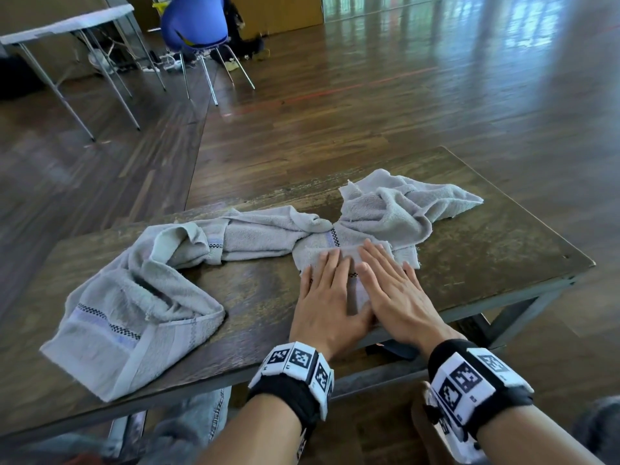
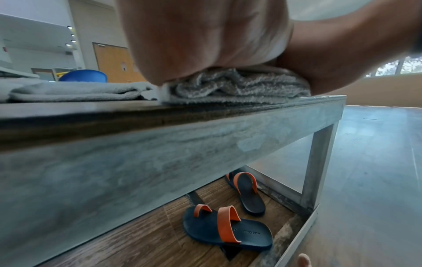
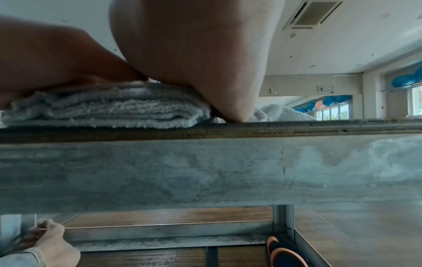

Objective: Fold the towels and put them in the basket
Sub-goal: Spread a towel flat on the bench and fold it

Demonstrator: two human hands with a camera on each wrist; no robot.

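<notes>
Worn wooden table [image 1: 496,260] on a grey frame stands on plank flooring, sandals [image 2: 228,229] beneath, their print unreadable. Left hand [image 1: 327,297] and right hand [image 1: 399,293] press flat, fingers straight, on a folded towel [image 1: 355,255] near the front edge; two crumpled towels [image 1: 141,297] lie beside.

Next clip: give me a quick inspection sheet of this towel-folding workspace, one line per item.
Surface: worn wooden table on a grey metal frame.
Job's things: folded towel under both hands; two unfolded towels, one at left, one behind. Basket: nothing seen.
Clutter: orange-strapped sandals under the table.
Grippers: left hand and right hand press flat on the folded towel, fingers straight.
Cables: some on the floor by the blue chair.
Surroundings: wooden floor, white folding table.
</notes>
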